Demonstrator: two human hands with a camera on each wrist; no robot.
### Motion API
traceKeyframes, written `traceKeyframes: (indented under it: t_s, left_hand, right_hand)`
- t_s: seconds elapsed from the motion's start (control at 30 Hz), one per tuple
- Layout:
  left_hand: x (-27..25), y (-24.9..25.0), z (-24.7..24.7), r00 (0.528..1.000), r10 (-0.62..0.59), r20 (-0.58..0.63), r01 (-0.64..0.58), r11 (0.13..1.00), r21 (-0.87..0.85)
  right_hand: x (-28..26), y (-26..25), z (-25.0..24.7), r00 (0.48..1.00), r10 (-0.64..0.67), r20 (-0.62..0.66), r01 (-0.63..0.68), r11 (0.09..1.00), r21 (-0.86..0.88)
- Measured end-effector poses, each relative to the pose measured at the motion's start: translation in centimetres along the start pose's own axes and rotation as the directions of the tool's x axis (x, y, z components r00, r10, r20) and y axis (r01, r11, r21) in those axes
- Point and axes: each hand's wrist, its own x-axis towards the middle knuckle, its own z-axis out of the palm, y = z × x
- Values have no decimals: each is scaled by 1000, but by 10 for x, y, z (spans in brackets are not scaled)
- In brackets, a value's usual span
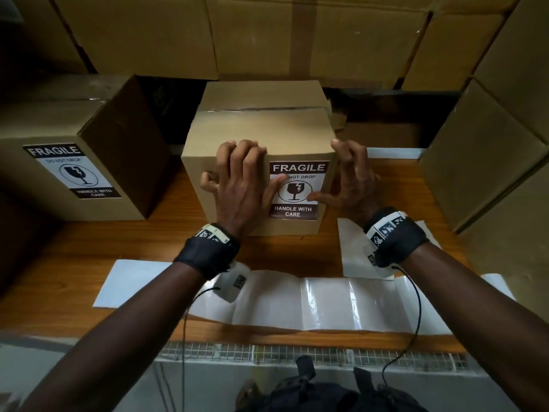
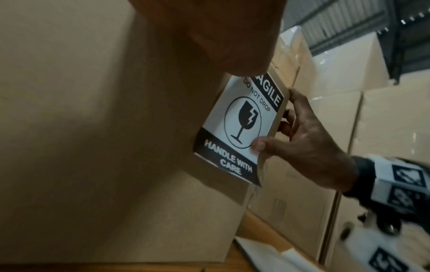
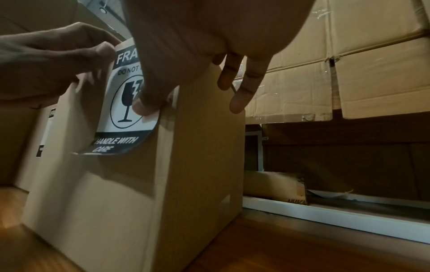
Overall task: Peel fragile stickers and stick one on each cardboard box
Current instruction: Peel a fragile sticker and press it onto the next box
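Sticker (image 1: 296,190) on box (image 1: 261,129) front, left hand (image 1: 240,185) spread flat beside it, right hand (image 1: 350,179) thumb pressing it.

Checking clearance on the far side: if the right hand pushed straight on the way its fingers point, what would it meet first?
The right hand already touches the middle cardboard box; beyond it, probably the stacked cartons.
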Motion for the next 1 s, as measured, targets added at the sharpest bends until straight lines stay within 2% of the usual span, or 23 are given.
traceKeyframes:
  t_s: [0.07,0.17,0.23,0.3,0.33,0.37,0.47,0.53,0.63,0.87,0.93,1.0]
  left_hand:
    - [4,6,4,999,-29,-45,27,999,-34]
    - [3,-5,8,998,52,-36,-51,998,39]
    - [0,-16,6,992,122,19,-123,986,111]
    - [-1,-23,3,980,184,73,-193,970,151]
    - [-1,-25,2,975,202,97,-217,960,175]
    - [-1,-27,1,970,213,116,-233,952,199]
    - [-1,-30,-1,962,226,151,-256,939,230]
    - [-2,-30,-3,958,233,166,-269,932,242]
    - [-1,-29,-3,957,236,170,-272,934,233]
    - [-3,-25,-6,964,173,204,-224,939,261]
    - [-5,-22,-7,969,146,198,-200,937,288]
    - [-12,-15,-13,980,86,180,-137,945,296]
  right_hand:
    - [0,1,-1,1000,6,12,-6,1000,2]
    - [1,0,-3,999,21,37,-25,994,110]
    - [-2,-6,2,979,175,106,-198,944,264]
    - [-4,-13,11,886,403,228,-463,794,395]
    - [-3,-16,16,830,471,299,-557,727,401]
    - [-2,-19,20,788,499,361,-613,691,383]
    - [-1,-32,22,680,528,508,-706,660,258]
    - [-8,-31,24,685,517,513,-693,680,241]
    - [-20,-30,24,737,447,507,-603,774,195]
    - [-37,-5,34,670,420,612,-545,838,22]
    - [-35,-9,22,693,408,595,-524,851,26]
    - [-34,-10,16,700,421,577,-558,827,75]
